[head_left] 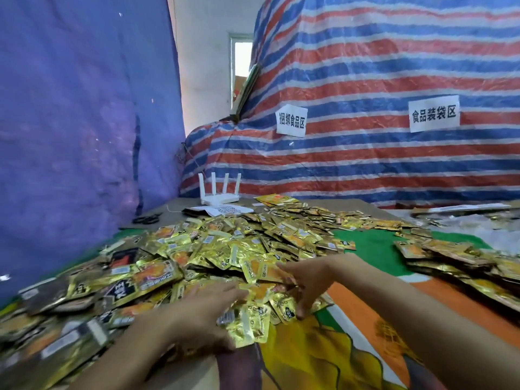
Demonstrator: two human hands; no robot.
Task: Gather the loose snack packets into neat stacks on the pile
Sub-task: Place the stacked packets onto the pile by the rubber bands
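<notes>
The worktop (374, 246) is backed by tarpaulin (365, 80) bearing two signs (291, 121); one router (219, 192) is seen; uncounted packets (225, 249) are pressed by the outstretched left hand (202, 311) and right hand (306, 280).

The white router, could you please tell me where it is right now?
In the head view, the white router stands at the far left of the table, before the striped tarp, just behind a printed paper sheet and the snack packet pile.
</notes>
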